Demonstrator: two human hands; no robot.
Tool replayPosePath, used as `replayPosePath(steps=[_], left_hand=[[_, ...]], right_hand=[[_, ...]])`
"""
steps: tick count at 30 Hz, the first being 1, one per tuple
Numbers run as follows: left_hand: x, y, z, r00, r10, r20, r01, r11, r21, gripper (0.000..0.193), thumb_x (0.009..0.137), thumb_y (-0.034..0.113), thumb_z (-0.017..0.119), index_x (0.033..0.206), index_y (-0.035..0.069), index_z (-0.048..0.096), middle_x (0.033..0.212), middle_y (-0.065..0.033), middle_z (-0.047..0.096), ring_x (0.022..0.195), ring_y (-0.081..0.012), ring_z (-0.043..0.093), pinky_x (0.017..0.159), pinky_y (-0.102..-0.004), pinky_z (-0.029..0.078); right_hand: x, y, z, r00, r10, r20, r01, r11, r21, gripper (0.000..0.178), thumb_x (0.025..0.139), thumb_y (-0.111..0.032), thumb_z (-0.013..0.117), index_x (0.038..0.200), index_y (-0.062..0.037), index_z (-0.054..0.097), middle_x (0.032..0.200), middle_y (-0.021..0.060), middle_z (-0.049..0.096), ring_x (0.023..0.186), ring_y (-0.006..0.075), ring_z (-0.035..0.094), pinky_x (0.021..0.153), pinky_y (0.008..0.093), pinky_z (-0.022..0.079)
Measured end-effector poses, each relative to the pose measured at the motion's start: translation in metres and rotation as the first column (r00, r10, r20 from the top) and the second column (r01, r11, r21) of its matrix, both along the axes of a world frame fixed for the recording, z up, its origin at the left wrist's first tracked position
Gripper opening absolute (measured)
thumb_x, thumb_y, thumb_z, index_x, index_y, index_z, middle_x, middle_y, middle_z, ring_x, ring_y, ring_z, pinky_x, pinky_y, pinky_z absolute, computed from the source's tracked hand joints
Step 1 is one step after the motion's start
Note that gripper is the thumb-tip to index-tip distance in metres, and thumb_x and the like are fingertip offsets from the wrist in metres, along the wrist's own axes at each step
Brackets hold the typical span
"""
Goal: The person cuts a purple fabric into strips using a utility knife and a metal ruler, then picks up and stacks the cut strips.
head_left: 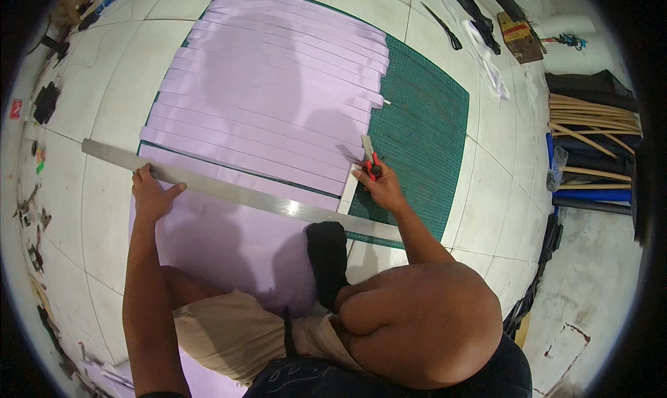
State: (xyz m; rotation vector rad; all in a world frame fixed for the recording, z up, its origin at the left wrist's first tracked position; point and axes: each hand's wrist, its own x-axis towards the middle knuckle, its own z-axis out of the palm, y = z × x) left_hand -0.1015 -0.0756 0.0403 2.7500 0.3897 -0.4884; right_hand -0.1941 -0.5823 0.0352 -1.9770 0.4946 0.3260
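A long metal ruler (229,190) lies slantwise over lilac fabric (229,252). My left hand (154,195) presses on its left part, thumb spread away from the fingers. In my right hand (382,187) is a red and black utility knife (372,163), its silvery end pointing away from me. The same hand's fingertips touch a short white strip (348,187) standing across the fabric's right edge, near the ruler. Beyond the ruler the lilac fabric strips (257,106) lie side by side on a green cutting mat (424,113). A dark gap shows between the nearest strip and the ruler.
My black-socked foot (325,259) rests by the ruler's near edge. Scissors (445,28) and dark cloth scraps (477,23) lie on the tiled floor (500,162) at far right. Wooden sticks (594,123) and fabric rolls (590,196) are stacked along the right.
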Motion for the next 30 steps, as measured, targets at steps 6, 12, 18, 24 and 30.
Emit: replayPosePath(steps=[6, 12, 18, 24, 30], left_hand=[[0.000, 0.001, -0.002, 1.000, 0.005, 0.018, -0.005, 1.000, -0.009, 0.105, 0.068, 0.036, 0.089, 0.145, 0.000, 0.028, 0.147, -0.0267, 0.032, 0.134, -0.0431, 0.036, 0.111, -0.0494, 0.035], [0.000, 0.002, -0.004, 0.999, -0.002, 0.033, 0.003, 1.000, -0.018, 0.104, 0.068, 0.035, 0.090, 0.144, -0.001, 0.029, 0.146, -0.0269, 0.032, 0.133, -0.0424, 0.037, 0.109, -0.0493, 0.037], [-0.001, 0.001, -0.001, 0.999, 0.005, 0.043, -0.004, 1.000, -0.029, 0.104, 0.066, 0.036, 0.090, 0.143, -0.002, 0.032, 0.143, -0.0265, 0.036, 0.132, -0.0418, 0.039, 0.108, -0.0493, 0.038], [-0.001, -0.007, 0.011, 0.997, -0.046, 0.058, 0.045, 0.999, 0.026, 0.098, 0.067, 0.037, 0.089, 0.140, -0.003, 0.036, 0.137, -0.0247, 0.042, 0.127, -0.0414, 0.044, 0.105, -0.0487, 0.041], [0.016, 0.036, -0.004, 0.991, -0.095, 0.093, 0.100, 0.994, -0.044, 0.080, 0.069, 0.031, 0.088, 0.131, -0.001, 0.049, 0.125, -0.0229, 0.052, 0.114, -0.0393, 0.054, 0.097, -0.0463, 0.046]], right_hand=[[-0.001, -0.005, -0.007, 1.000, -0.005, -0.008, 0.005, 1.000, -0.019, 0.045, 0.088, -0.031, 0.077, 0.118, 0.0002, 0.065, 0.102, 0.0075, 0.069, 0.093, 0.0148, 0.061, 0.088, 0.0314, 0.049], [0.002, -0.003, -0.005, 1.000, -0.006, -0.019, 0.005, 0.999, -0.053, 0.045, 0.087, -0.032, 0.077, 0.115, 0.0005, 0.066, 0.096, 0.0064, 0.067, 0.088, 0.0145, 0.059, 0.084, 0.0310, 0.049], [0.001, -0.006, -0.019, 0.999, 0.021, 0.050, -0.016, 0.996, -0.088, 0.042, 0.087, -0.033, 0.078, 0.111, -0.0005, 0.067, 0.090, 0.0035, 0.065, 0.081, 0.0127, 0.058, 0.075, 0.0292, 0.050], [0.001, -0.026, -0.003, 0.983, -0.179, -0.036, 0.181, 0.981, 0.071, 0.037, 0.089, -0.028, 0.076, 0.114, -0.0044, 0.065, 0.086, 0.0028, 0.065, 0.072, 0.0109, 0.060, 0.061, 0.0289, 0.051], [0.010, -0.070, -0.016, 0.884, -0.128, 0.449, 0.304, 0.888, -0.345, 0.040, 0.087, -0.030, 0.077, 0.114, -0.0047, 0.061, 0.079, 0.0013, 0.062, 0.067, 0.0104, 0.058, 0.058, 0.0280, 0.049]])
